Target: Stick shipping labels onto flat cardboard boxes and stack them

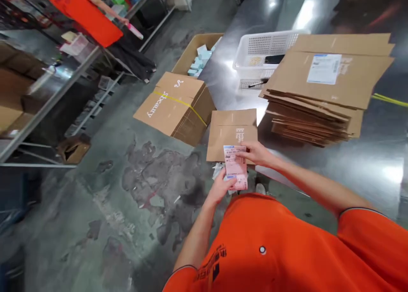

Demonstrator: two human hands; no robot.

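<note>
Both hands hold a printed label sheet [235, 163] with blue bands and barcodes, low in front of the orange shirt. My left hand [219, 185] pinches its lower left edge. At its upper right edge, my right hand [256, 153] has fingers closed on the paper. Just beyond the sheet lies a flat brown cardboard box [231, 124] with white print, at the metal table's edge. A stack of flattened cartons [338, 83] is on the table to the right, its top one bearing a white label [324, 69].
A white plastic basket [264, 45] holding a dark phone stands on the metal table [223, 77]. Left of the table are a yellow-strapped carton bundle [175, 105] and an open box [185, 56] of pale blue packets. A person [92, 13] stands by shelving at upper left.
</note>
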